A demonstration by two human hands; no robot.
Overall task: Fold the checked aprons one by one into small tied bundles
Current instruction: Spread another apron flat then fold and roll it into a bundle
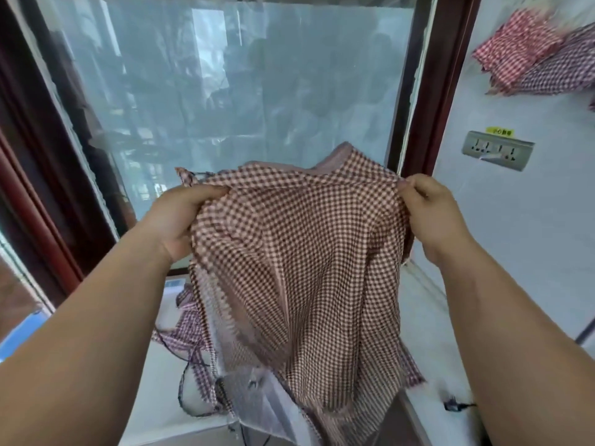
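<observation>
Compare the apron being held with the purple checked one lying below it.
Colour: the held apron is brown-checked, the purple apron purple-checked. Pose: the held apron hangs spread between the left hand and right hand; the purple apron lies crumpled on the white surface. Both are checked.

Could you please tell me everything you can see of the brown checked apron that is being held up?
The brown checked apron is thin woven cloth in a small brown-and-cream check, with a plain pinkish band along its top edge. It hangs unfolded and rumpled in the air before the window, its lower part draping down in folds. The left hand grips its upper left edge and the right hand pinches its upper right corner.
</observation>
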